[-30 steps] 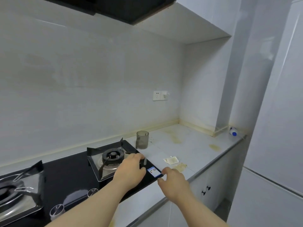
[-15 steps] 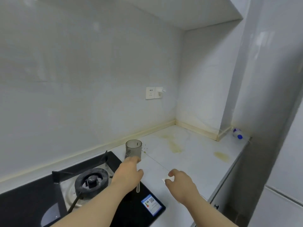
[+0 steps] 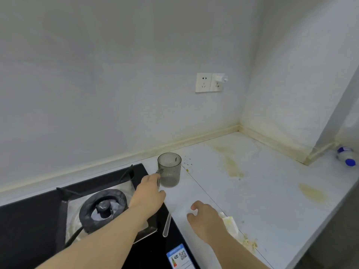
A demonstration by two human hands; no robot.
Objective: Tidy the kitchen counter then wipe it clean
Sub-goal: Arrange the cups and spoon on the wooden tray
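The stained counter [image 3: 272, 191] is spread from 1 to 5 o'clock, the black hob [image 3: 29, 220] at 8. The left hand [image 3: 149, 193] is stretched to the grey cup [image 3: 170, 169] near centre, its handle touched by fingertips, while a clear stick [image 3: 166, 225] is gripped under the palm. The right hand [image 3: 207, 218], at 5 o'clock, is loosely curled with nothing held, a crumpled paper [image 3: 231, 225] just beside it. A blue-capped bottle [image 3: 346, 157] is laid at 3 o'clock.

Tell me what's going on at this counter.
A person is tidying a stained counter. Their left hand reaches the handle of a grey cup beside the stove, with a clear stick showing under it. The right hand hovers, loosely curled, by a crumpled white paper. Yellow stains are not yet wiped.
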